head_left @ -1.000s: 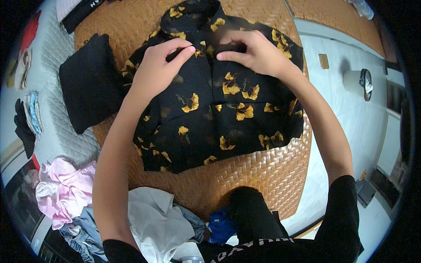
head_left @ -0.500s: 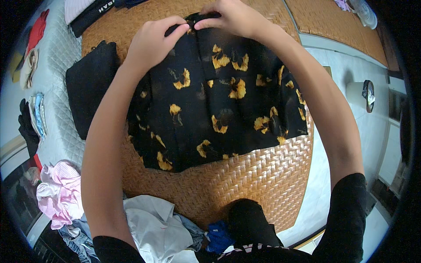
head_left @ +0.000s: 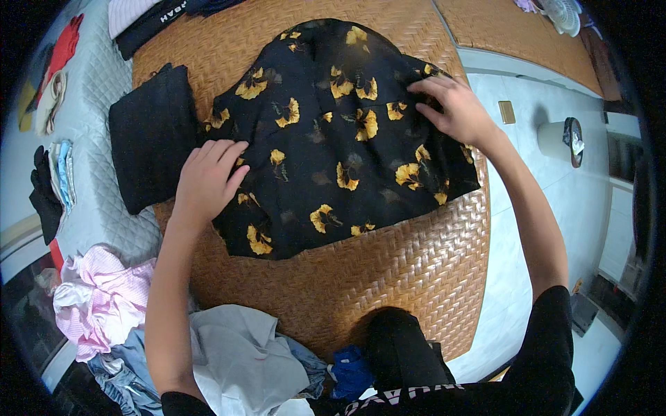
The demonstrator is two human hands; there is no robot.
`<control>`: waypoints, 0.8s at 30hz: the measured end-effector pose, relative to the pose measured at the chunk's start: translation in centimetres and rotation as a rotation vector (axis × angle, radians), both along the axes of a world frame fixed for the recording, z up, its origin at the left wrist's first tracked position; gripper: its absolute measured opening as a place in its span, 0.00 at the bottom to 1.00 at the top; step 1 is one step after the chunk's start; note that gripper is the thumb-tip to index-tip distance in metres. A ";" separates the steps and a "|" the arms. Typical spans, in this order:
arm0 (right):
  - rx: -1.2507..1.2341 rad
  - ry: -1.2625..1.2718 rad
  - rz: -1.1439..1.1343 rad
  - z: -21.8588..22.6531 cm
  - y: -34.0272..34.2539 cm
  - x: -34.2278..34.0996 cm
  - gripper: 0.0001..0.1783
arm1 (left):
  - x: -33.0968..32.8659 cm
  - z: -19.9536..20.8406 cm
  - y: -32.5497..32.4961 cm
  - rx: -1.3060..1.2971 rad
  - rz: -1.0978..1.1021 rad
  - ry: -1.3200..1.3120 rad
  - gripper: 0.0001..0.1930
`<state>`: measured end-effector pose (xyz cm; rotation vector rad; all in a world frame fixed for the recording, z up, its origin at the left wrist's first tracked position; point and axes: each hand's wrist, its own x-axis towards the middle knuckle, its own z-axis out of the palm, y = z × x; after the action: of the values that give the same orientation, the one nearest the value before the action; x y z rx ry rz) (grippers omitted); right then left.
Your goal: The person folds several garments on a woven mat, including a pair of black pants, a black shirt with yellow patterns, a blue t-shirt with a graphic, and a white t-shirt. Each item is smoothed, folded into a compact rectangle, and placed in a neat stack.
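Note:
A thin black garment with yellow ginkgo-leaf prints lies spread on a woven mat; its cut cannot be told for certain. My left hand rests at its left edge, fingers stretched forward and thumb apart. At the upper right edge is my right hand, with its fingers extended over the cloth and a gap between thumb and forefinger. Neither hand visibly grips the fabric. Left of the printed garment lies a folded black garment, close to my left hand.
Grey cloth and a blue garment lie near my knee. A pink garment is heaped at the left. Folded clothes sit at the far left. A waste bin stands on the tiled floor beyond the mat's right edge.
Both hands have left the garment's far edge and come nearer and apart, one to each side. The far part of the cloth now lies flatter, its rounded top showing.

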<state>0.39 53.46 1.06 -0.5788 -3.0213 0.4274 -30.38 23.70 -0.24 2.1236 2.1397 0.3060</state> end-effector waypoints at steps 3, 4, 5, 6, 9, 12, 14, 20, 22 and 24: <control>0.061 -0.249 0.005 1.2 1.6 0.0 0.16 | -0.8 0.5 0.5 -0.115 0.118 -0.041 0.17; 0.057 -0.336 -0.007 1.8 2.1 -0.2 0.15 | -1.1 0.7 0.5 -0.173 0.119 -0.058 0.16; 0.123 -0.362 0.065 2.3 2.6 -0.2 0.12 | -1.6 0.8 0.5 -0.232 0.116 -0.071 0.15; 0.073 -0.314 0.072 2.3 3.2 0.0 0.10 | -2.0 1.0 0.6 -0.291 0.114 -0.084 0.15; -0.063 -0.026 0.181 1.1 4.7 0.7 0.09 | -2.9 0.6 0.4 -0.106 -0.001 -0.236 0.12; -0.526 -0.129 -0.063 2.8 4.4 0.2 0.10 | -3.2 0.9 0.2 0.019 0.105 -0.513 0.10; -0.605 -0.095 -0.077 2.6 4.9 0.5 0.11 | -3.9 2.1 0.0 -0.132 0.215 -0.580 0.11; -0.089 -0.092 -0.101 2.6 8.2 0.5 0.18 | -7.3 3.8 0.7 -0.162 0.265 -0.672 0.11; -0.067 -0.105 -0.177 2.3 9.7 0.5 0.21 | -9.0 3.6 1.0 -0.154 0.331 -0.578 0.15; -0.115 -0.023 -0.202 1.7 10.9 0.4 0.22 | -9.9 3.4 2.0 -0.101 0.344 -0.530 0.16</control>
<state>0.79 64.33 2.74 -0.8918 -2.9338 0.5890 -40.23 25.72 3.18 1.4020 2.1134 0.6859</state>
